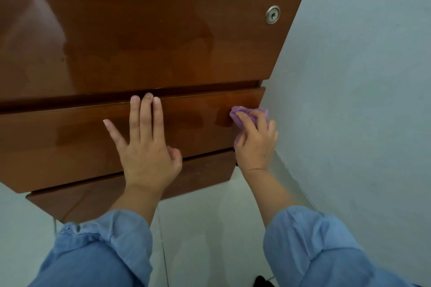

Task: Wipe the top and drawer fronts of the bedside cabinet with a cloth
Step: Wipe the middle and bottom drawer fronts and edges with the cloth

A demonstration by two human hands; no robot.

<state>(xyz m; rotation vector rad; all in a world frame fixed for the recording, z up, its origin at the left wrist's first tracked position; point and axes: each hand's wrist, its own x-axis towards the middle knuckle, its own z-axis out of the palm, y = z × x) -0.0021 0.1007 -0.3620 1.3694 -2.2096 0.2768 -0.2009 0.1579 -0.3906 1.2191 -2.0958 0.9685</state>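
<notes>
1. The bedside cabinet [144,37] fills the upper left of the head view, its glossy brown wood seen from above and in front, so the drawer fronts taper downward.
2. Three drawer fronts show: a tall top drawer front [163,30], a narrower middle drawer front [70,142] and a bottom drawer front [93,196] nearest the floor.
3. A round metal lock [272,14] sits near the upper right corner of the top drawer front.
4. The left hand [144,144] lies flat on the middle drawer front, fingers straight and spread, released and holding nothing; its fingertips reach the upper edge of that front.
5. The right hand [255,144] grasps a bunched purple cloth [242,115], fingers curled over it.
6. The cloth is pressed against the right end of the middle drawer front, close to its upper right corner.
7. Wet-looking streaks and patches glisten on the top and middle drawer fronts.
8. Both forearms come out of rolled blue denim sleeves [112,247] at the bottom of the view.
9. A pale wall [361,77] stands just right of the cabinet, and a light tiled floor [205,228] lies below it.
10. A small dark object [262,281] lies on the floor at the bottom edge; what it is cannot be told.
</notes>
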